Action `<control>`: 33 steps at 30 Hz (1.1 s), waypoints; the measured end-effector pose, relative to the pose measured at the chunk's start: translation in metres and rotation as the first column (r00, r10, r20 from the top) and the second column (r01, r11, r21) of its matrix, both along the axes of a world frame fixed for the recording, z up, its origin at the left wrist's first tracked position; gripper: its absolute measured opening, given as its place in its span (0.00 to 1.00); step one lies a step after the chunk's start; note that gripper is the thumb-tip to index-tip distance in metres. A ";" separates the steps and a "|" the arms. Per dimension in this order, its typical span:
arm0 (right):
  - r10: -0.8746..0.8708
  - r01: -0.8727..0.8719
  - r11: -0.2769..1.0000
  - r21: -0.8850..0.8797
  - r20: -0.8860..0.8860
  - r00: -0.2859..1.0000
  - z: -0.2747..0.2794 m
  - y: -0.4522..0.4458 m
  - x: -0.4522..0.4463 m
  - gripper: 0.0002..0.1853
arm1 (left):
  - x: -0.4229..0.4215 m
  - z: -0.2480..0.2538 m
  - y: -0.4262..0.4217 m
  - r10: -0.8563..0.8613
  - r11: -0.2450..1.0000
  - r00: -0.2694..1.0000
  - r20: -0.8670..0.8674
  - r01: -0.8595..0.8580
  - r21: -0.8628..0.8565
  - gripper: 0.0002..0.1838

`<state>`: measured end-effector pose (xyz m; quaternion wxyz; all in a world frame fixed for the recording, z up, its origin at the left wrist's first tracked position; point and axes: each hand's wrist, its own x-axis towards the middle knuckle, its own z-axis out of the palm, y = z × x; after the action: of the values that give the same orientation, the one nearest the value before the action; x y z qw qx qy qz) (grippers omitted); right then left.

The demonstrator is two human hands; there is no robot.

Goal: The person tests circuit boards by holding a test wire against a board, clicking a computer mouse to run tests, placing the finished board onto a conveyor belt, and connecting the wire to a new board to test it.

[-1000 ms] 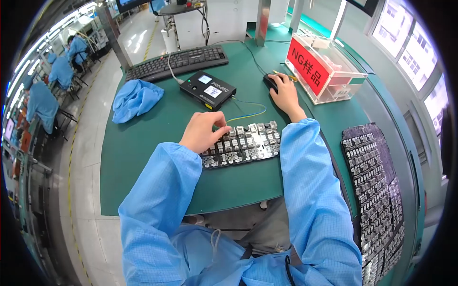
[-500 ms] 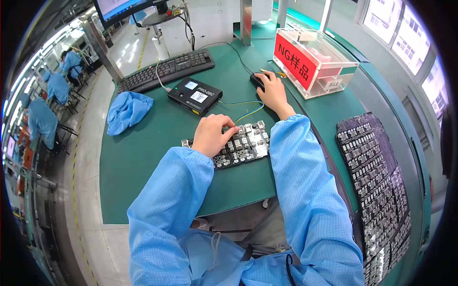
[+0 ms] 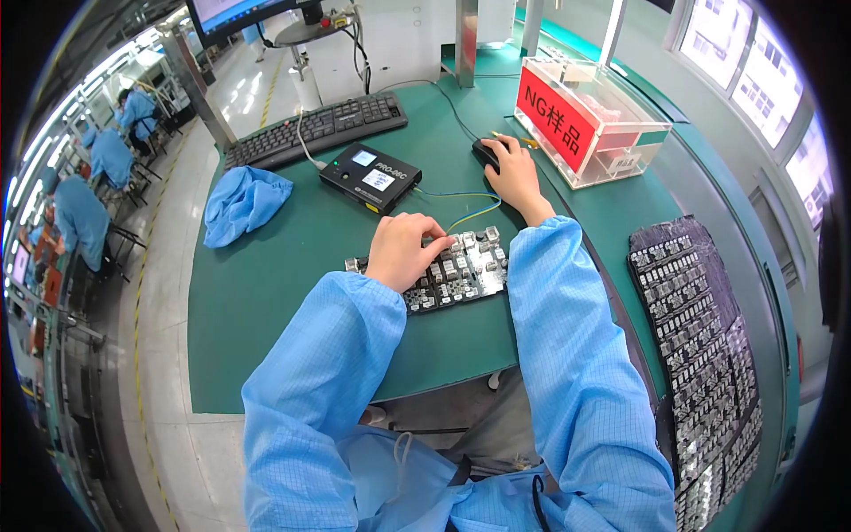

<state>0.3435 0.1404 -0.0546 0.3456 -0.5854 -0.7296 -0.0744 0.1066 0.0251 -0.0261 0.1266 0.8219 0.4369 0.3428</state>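
Board panel [image 3: 468, 273] is laid on the green mat [image 3: 284, 319], probably being wired up by the left hand [image 3: 403, 251], grip can't be told; mouse [image 3: 483, 151] is held by the right hand [image 3: 514, 180]. Steady touch likely needed next.

One camera sits on the person's head. It looks forward and down, over the blue sleeves [image 3: 332, 346], at the left hand [image 3: 403, 251] and right hand [image 3: 517, 180] on the worktop [image 3: 266, 337]. Both hands are near it. The wide, bendy view also takes in floor [image 3: 170, 355] far left of the left hand and windows [image 3: 764, 102] beyond the right hand.
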 end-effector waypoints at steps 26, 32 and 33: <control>0.016 -0.016 1.000 -0.007 0.018 1.000 -0.001 0.002 0.001 0.25 | 0.000 -0.006 -0.005 0.069 0.997 0.997 -0.042 -0.067 0.026 0.11; 0.022 -0.022 1.000 0.006 0.009 1.000 -0.003 0.002 0.002 0.26 | -0.002 -0.005 -0.004 0.024 0.999 0.997 -0.074 -0.021 0.048 0.12; 0.029 -0.029 0.999 0.028 0.012 1.000 -0.003 0.003 0.002 0.26 | -0.003 -0.005 -0.002 0.010 0.999 0.998 -0.067 -0.007 0.048 0.13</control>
<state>0.3454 0.1431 -0.0572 0.3505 -0.5694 -0.7390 -0.0828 0.1039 0.0235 -0.0308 0.0906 0.8340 0.4359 0.3259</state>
